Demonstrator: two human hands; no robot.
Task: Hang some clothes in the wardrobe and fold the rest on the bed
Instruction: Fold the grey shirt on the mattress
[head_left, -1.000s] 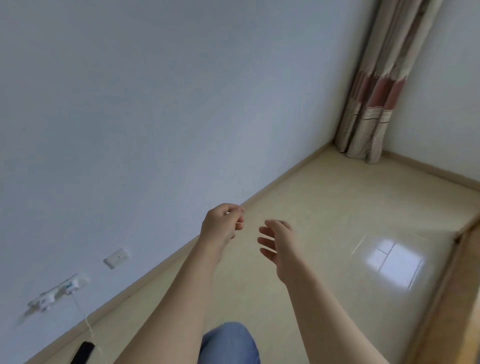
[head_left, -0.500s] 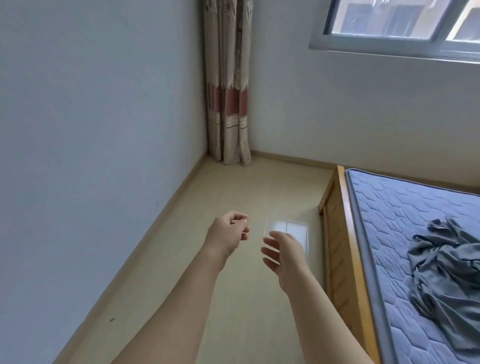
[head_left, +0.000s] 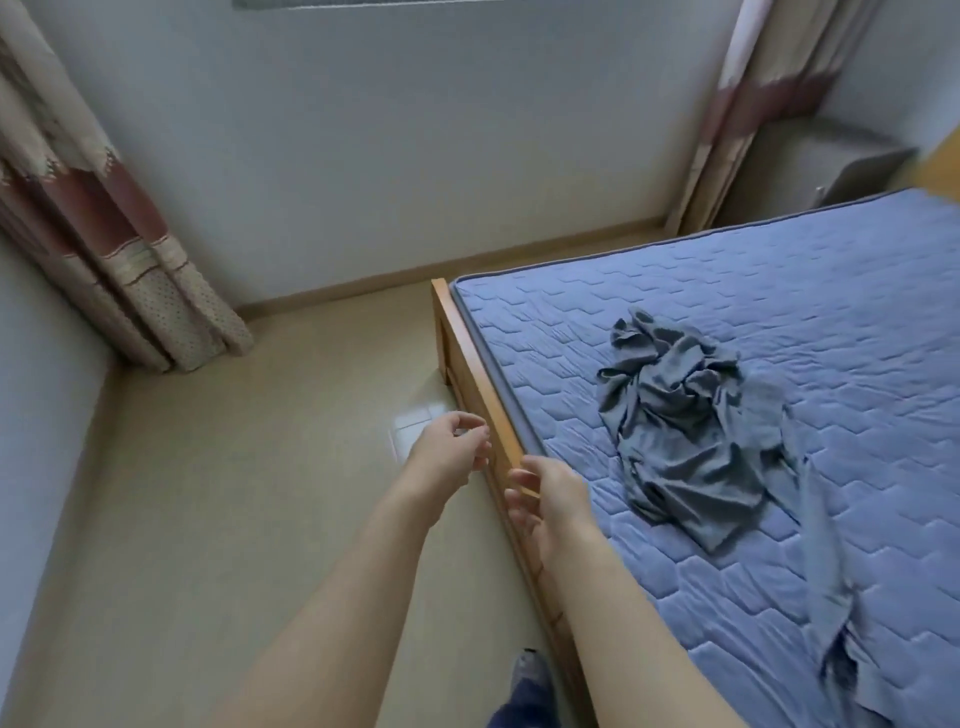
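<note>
A wooden-framed bed (head_left: 470, 364) fills the right side, its blue quilted mattress (head_left: 779, 291) holding one crumpled grey garment (head_left: 680, 431) near its middle, at about 2 o'clock from the hands. Two bare forearms reach in from 6 o'clock. The left hand (head_left: 449, 449) hangs over the floor and the right hand (head_left: 558, 499) over the bed's edge, both with fingers loosely curled, holding nothing.
</note>
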